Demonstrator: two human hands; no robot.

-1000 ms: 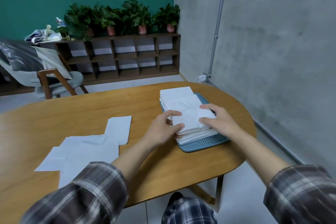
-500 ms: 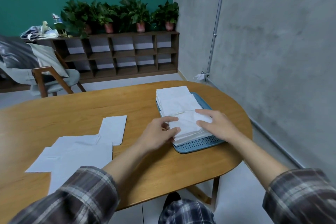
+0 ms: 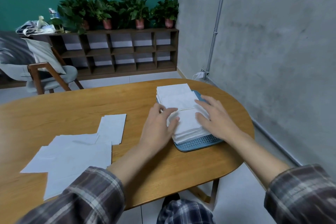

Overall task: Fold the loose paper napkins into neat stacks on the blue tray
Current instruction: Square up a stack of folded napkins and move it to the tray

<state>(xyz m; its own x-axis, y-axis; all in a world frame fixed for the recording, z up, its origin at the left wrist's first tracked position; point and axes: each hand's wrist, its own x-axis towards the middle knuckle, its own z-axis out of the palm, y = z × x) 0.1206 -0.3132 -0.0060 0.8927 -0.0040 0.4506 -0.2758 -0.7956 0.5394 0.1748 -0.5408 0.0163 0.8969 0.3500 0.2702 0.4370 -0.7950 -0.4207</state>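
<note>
On the blue tray (image 3: 198, 145), with left hand (image 3: 160, 123) and right hand (image 3: 216, 118) open-fingered against the near stack (image 3: 187, 123), press inward evenly to square its edges.

Wooden table (image 3: 72, 111) with blue tray (image 3: 196, 144), loose napkins (image 3: 72, 158)

A lounge-like office corner — cubby shelf (image 3: 116, 52) topped with potted plants (image 3: 116, 12), armchair (image 3: 41, 72), oval table (image 3: 72, 107).

Looks forward and down from head height, wide-angled, close above the left hand (image 3: 158, 125) and right hand (image 3: 216, 120) over the oval table (image 3: 72, 107), reaching to the far shelf (image 3: 118, 52).
</note>
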